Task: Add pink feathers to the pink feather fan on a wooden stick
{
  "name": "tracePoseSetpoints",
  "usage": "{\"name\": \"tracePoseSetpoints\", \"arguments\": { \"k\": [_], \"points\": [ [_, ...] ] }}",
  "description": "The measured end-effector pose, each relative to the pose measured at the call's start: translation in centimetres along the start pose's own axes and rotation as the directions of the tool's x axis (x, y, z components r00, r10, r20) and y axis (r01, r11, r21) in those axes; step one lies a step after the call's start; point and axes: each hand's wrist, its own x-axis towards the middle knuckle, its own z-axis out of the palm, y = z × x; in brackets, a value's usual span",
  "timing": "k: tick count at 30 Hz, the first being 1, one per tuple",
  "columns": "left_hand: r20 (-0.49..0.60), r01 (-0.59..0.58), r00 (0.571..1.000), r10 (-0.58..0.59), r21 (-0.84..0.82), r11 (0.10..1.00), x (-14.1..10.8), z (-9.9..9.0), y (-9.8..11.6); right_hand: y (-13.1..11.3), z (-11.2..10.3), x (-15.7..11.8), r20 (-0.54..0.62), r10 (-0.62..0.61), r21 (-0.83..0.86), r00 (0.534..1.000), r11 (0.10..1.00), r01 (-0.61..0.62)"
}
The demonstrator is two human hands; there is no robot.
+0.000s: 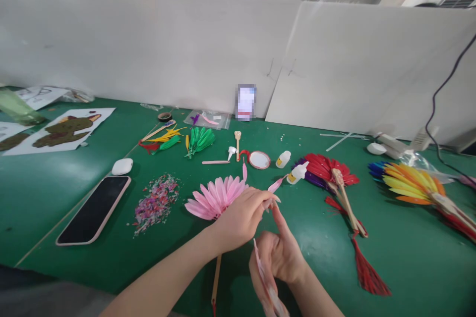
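Note:
My left hand (240,215) reaches over the right side of a pink feather fan (211,198), its fingertips pinched together. What they pinch, if anything, is hidden. My right hand (284,252) has its index finger stretched up against the left fingertips. Its other fingers curl round a slim, pointed, pinkish-white thing (263,270), whose kind I cannot make out. Just beyond the fingertips shows a loose pink feather (275,185); whether it is held or lying on the table is unclear. Another pink feather (244,171) lies above the fan. The fan's wooden handle (216,277) points toward me.
Two glue bottles (296,173) and a round mirror-like disc (259,160) are beyond my hands. Finished-looking red (327,168) and yellow (412,183) feather fans lie right. Left are a phone (94,210), mixed flakes (156,203) and green feathers (201,139). A white board (148,49) stands behind.

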Motion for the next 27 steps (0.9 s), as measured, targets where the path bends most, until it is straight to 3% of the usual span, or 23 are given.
{"name": "tracePoseSetpoints", "arguments": {
  "k": [6,12,19,27],
  "points": [
    [0.037,0.092,0.995,-0.088,-0.114,0.989,0.29,-0.33,0.50,-0.06,0.02,0.02,0.005,0.016,0.073,1.000,0.997,-0.017],
    [0.023,0.090,0.996,-0.088,-0.105,0.990,0.33,-0.32,0.24,0.08,0.11,-0.11,-0.037,0.061,0.050,0.997,0.997,-0.060],
    [0.049,0.130,0.991,-0.124,-0.138,0.982,0.26,-0.31,0.20,0.00,0.13,0.01,0.018,0.056,-0.006,0.998,0.998,-0.056],
    [0.046,0.099,0.995,-0.094,-0.107,0.989,0.28,-0.43,0.50,-0.27,0.74,0.07,0.125,-0.016,0.018,0.992,1.000,0.014]
  ]
}}
